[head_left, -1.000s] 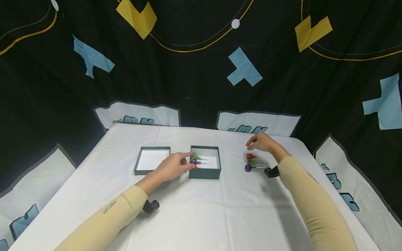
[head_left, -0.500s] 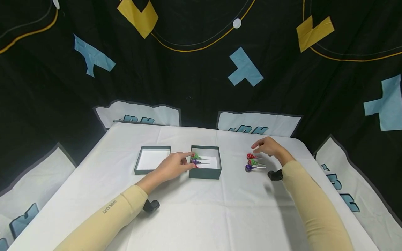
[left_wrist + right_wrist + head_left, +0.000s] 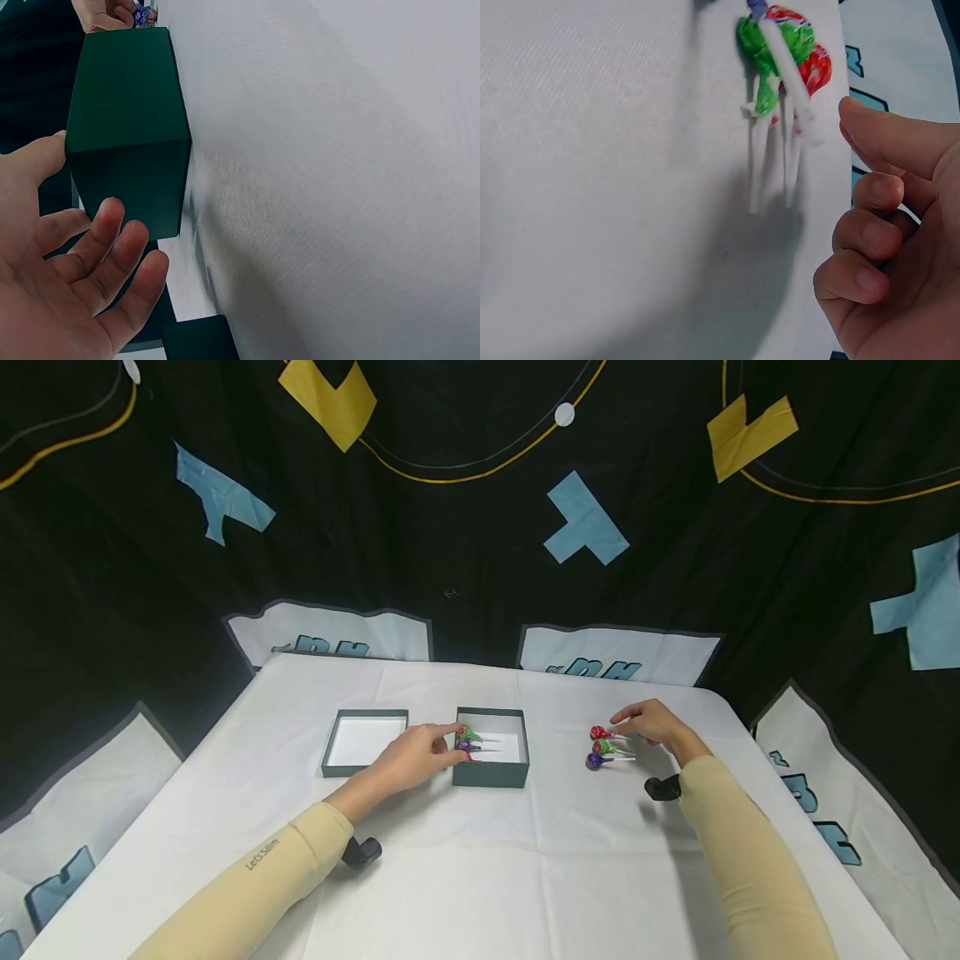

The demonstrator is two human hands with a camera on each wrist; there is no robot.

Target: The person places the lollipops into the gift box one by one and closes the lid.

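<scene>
My left hand [image 3: 412,762] rests its thumb and index finger at the left rim of a dark green box [image 3: 489,775]; in the left wrist view the other fingers are loosely bent near the box. Inside the box lie a green-and-red lollipop [image 3: 468,733] and a purple lollipop [image 3: 468,747], with a bit of red by the thumb. On the cloth at right lie a red lollipop [image 3: 598,732], a green-and-red lollipop [image 3: 602,747] and a purple lollipop [image 3: 594,762]. Over their sticks hovers my right hand [image 3: 651,723], thumb and index finger extended and apart, holding nothing.
Left of the box lies a shallow green-edged lid [image 3: 367,742] with its white inside upward. A white cloth covers the table [image 3: 480,877]. Behind it hangs a black curtain [image 3: 450,552] with taped blue and yellow shapes.
My right hand has moved from beyond the red lollipop rightward and nearer to me, coming down by the sticks. The left hand and the box have stayed in place.
</scene>
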